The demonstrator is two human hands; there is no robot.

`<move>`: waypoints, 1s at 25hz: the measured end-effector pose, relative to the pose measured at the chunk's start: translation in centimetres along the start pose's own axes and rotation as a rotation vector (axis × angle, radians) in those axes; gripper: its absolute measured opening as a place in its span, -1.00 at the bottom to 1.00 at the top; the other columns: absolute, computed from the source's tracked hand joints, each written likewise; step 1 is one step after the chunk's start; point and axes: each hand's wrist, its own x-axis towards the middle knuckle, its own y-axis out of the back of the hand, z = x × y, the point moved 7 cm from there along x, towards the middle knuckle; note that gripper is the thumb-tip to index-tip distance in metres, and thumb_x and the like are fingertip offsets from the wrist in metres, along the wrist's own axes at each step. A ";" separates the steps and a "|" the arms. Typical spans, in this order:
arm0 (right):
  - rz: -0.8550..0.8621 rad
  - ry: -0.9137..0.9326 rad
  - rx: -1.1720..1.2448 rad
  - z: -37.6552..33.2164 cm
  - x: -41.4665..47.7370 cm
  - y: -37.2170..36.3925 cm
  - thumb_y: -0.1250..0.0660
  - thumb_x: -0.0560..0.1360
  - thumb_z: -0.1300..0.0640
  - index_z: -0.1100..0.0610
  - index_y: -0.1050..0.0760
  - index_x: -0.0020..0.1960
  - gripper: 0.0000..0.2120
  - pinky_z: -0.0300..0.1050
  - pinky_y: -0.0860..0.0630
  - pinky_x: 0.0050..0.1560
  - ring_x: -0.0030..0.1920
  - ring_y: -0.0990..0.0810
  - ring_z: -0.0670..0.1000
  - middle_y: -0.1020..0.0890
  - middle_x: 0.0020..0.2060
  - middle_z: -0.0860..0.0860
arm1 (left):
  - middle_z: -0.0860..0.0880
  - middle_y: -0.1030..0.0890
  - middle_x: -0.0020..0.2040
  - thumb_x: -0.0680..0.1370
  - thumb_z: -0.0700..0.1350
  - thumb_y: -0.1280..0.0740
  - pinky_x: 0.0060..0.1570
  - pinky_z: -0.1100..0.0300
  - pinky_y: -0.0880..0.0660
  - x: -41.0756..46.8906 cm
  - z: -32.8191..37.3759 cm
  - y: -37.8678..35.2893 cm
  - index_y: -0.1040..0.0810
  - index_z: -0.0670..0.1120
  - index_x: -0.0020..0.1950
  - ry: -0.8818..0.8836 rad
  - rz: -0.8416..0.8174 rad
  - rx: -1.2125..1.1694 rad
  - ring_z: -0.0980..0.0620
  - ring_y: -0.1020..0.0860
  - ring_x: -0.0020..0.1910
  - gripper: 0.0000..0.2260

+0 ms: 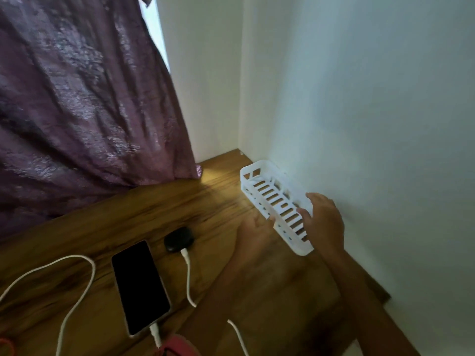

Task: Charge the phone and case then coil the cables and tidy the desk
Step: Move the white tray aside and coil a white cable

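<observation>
Head view, single frame.

- Phone (140,286): flat on the wooden desk (154,214), screen dark, with a white cable (77,263) plugged into its near end. The cable runs off left in a loose loop.
- Black case (179,238): just beyond the phone's far right corner, with a second white cable (188,276) plugged in and trailing toward the person.
- White slotted basket (272,201): by the wall (359,98) at the desk's right edge, appears empty. Its near end looks tilted up. Whether the far end touches the desk cannot be told.
- Right hand (325,222): fingers curled over the basket's near end on the wall side, gripping it.
- Left hand (253,233): fingers curled against the basket's near long side, holding it. The fingertips are partly hidden.
- Purple curtain (77,98): hangs onto the desk's far left.

Progress (judgement): both devices are connected, so the charging step looks done, though no charging indicator is visible. Both cables lie uncoiled. Tidying seems under way with the basket. Coiling and stowing are left.
</observation>
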 end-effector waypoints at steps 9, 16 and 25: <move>-0.066 -0.052 -0.082 1.4 0.0 -0.2 -0.34 0.48 0.20 0.33 -0.42 0.27 -0.60 -0.06 -0.33 0.27 0.22 -0.49 0.18 -0.53 0.23 0.21 | -0.03 -0.46 0.32 0.51 -0.07 -0.35 0.29 -0.07 -0.40 0.3 -0.4 -5.4 -0.32 -0.07 0.34 0.118 0.001 -0.231 -0.08 -0.47 0.27 -0.57; -0.019 -0.126 0.187 1.0 -0.1 1.0 -0.29 0.51 0.26 0.33 -0.50 0.21 -0.71 0.00 -0.46 0.20 0.11 -0.59 0.18 -0.59 0.16 0.21 | -0.04 -0.53 0.29 0.53 -0.14 -0.33 0.19 -0.03 -0.50 -1.4 -0.1 -2.7 -0.41 -0.11 0.34 0.099 -0.023 -0.233 -0.01 -0.52 0.23 -0.63; -0.170 0.096 0.552 -10.3 -5.5 0.6 -0.39 0.46 0.15 0.18 -0.60 0.07 -0.80 -0.35 -0.44 -0.28 -0.23 -0.57 -0.13 -0.66 -0.10 0.02 | 0.07 -0.62 0.11 0.55 -0.24 -0.26 -0.07 0.36 -0.53 -11.7 1.3 10.8 -0.49 -0.02 0.25 -0.098 0.244 -0.157 0.19 -0.58 0.03 -0.71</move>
